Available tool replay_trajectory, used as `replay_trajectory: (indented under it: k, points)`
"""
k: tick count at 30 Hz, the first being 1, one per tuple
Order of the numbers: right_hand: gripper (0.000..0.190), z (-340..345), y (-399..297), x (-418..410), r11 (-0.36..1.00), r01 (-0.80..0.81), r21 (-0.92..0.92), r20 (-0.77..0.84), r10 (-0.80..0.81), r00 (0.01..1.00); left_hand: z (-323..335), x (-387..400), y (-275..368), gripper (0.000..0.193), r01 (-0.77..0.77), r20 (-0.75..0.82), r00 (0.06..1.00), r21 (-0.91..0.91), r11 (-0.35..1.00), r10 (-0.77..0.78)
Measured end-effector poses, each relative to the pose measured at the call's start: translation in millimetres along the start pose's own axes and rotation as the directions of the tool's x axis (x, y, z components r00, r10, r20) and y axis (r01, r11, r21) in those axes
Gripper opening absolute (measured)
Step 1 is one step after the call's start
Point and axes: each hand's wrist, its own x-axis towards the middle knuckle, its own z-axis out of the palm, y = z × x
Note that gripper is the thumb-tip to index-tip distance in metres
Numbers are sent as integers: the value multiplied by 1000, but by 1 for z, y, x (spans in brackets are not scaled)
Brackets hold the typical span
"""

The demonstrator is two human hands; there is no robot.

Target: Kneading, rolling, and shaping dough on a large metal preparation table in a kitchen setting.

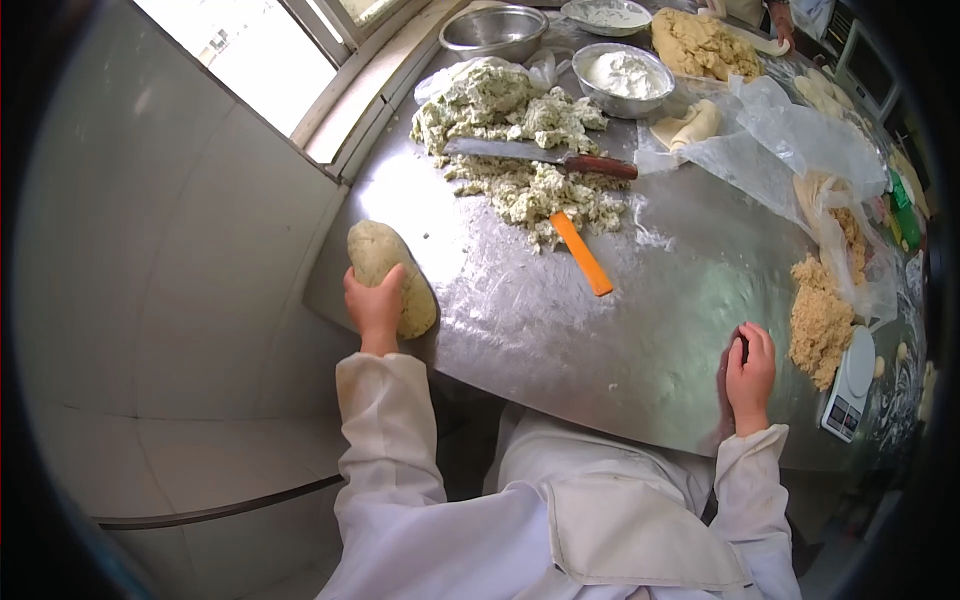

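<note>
My left hand (375, 300) grips the lower part of a long, rounded piece of greenish dough (379, 251) at the left corner of the metal table (540, 337). At the right, near the front edge, my right hand (750, 375) rests with curled fingers; something dark shows at its fingers, and I cannot tell what it is or whether it is held. Between and beyond my hands lies a heap of crumbly, green-flecked pale mixture (495, 105). A knife with a wooden handle (600, 166) lies across it. An orange scraper or handle (583, 255) sticks out of its near side.
Behind stand an empty steel bowl (493, 34) and a bowl of white flour (626, 75). Yellowish dough (701, 45), plastic sheeting (810, 142), an orange-brown crumbly pile (819, 315) and a kitchen scale (851, 382) lie rightward. A co-worker's hand (781, 26) is at the far right.
</note>
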Motion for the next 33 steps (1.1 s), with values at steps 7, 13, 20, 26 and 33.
replay_trajectory:
  k: [7, 13, 20, 26, 33]
  points:
    - [21, -1, 6, -4, 1000, 15, -21, -34, -15, 999, -1, -19, 18, 87, -340, -185, 871, 440, 831, 454]
    - [20, 2, 2, 0, 1000, 25, 7, -49, -25, 999, 37, 17, 41, 34, -572, 312, 803, 643, 509, 508]
    - [19, -2, 0, 0, 1000, 5, 8, -58, -4, 998, 75, 19, 76, 23, -470, 426, 883, 787, 399, 200]
    - [19, 1, 0, 0, 1000, 11, 10, -63, -10, 998, 87, 9, 88, 22, -460, 399, 888, 792, 401, 229]
    - [18, 1, -1, 1, 1000, 1, -10, -89, -1, 996, 126, -19, 127, 20, -807, 329, 556, -4, 590, 763]
